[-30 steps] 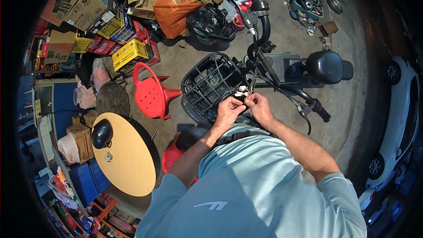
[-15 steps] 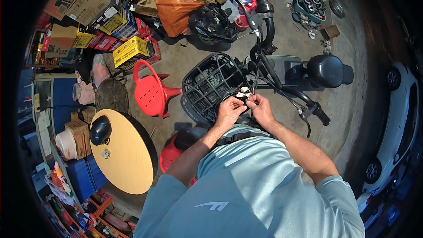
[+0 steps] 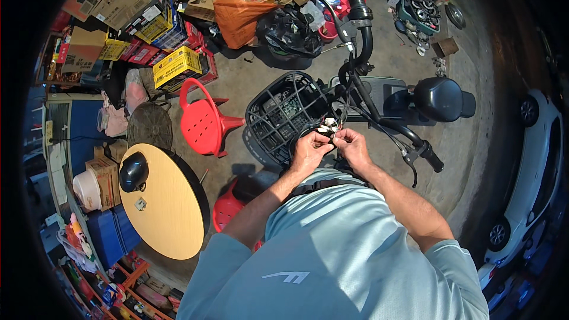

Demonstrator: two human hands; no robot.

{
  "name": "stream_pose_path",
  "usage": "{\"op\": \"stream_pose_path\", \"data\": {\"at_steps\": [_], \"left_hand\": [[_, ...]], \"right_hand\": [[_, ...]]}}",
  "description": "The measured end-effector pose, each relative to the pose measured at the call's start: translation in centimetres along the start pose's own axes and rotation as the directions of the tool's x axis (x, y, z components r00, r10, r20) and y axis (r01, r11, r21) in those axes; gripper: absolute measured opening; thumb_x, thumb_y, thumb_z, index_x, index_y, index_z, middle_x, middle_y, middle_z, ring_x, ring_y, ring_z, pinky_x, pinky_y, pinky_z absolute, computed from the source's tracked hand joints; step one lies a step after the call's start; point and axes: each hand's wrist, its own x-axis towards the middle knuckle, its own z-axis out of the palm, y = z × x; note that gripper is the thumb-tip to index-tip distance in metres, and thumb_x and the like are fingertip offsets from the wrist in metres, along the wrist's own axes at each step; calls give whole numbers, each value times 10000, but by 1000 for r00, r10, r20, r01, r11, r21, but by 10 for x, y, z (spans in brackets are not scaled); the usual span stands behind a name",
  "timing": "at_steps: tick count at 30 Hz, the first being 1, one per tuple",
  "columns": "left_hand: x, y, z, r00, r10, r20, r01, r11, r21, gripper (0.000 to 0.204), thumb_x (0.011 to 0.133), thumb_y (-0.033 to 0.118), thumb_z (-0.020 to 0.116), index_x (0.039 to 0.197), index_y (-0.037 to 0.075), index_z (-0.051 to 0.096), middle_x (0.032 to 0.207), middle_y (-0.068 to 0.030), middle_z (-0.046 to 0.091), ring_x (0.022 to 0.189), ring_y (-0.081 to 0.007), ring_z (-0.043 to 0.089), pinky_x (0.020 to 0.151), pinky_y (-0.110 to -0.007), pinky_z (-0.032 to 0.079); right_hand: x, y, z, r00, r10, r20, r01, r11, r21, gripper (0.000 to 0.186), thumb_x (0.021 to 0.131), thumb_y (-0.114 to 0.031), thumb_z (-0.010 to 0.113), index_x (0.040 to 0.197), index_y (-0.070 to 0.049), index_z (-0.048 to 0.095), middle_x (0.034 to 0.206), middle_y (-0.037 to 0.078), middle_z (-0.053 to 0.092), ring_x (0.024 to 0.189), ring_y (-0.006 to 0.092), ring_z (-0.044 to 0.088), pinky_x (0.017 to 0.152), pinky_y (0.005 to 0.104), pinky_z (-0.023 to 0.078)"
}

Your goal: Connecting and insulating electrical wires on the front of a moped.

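Note:
Both my hands meet in front of my waist, at the front of an electric scooter. White plug connectors (image 3: 328,124) on thin wires cluster just past my fingertips. My left hand (image 3: 310,153) is closed, thumb and fingers pinching at the wires below the connectors. From the other side my right hand (image 3: 354,150) is closed in a pinch on the same bundle, its fingertips nearly touching the left ones. The exact piece between the fingers is too small to make out. The black handlebar (image 3: 379,109) and a black front basket (image 3: 287,109) stand just beyond.
A red plastic chair (image 3: 204,121) and a round wooden table (image 3: 163,213) bearing a black dome-shaped part (image 3: 134,172) stand to the left. Cartons (image 3: 178,65), an orange bag (image 3: 237,15) and a black bag (image 3: 287,32) crowd the far side. The scooter's black seat (image 3: 438,99) lies right.
My right hand has shifted very slightly left, closer to the left hand. Both hands stay pinched at the wires; the rest moves only with a small shift of the view.

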Motion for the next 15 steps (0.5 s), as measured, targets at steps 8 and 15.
{"op": "stream_pose_path", "data": {"at_steps": [8, 15], "left_hand": [[-1, 3, 0, 1000, 16, -2, -16, 998, 59, 174, 743, 37, 731, 868, -21, 626, 783, -46, 639, 720, -86, 582, 656, -232, 482], [-4, 21, -1, 994, 105, -5, -100, 960, 260, 185, 748, 92, 720, 874, -17, 639, 790, -95, 666, 723, -150, 622, 672, -285, 495]], "right_hand": [[1, -5, -1, 1000, -10, 15, 11, 999, -52, 21, 821, -5, 630, 810, -12, 613, 705, -37, 562, 624, 39, 461, 550, 211, 380], [3, -7, -4, 995, -87, 57, 92, 991, -99, 27, 820, -3, 635, 806, -8, 611, 729, -24, 582, 658, 46, 494, 587, 212, 414]]}}
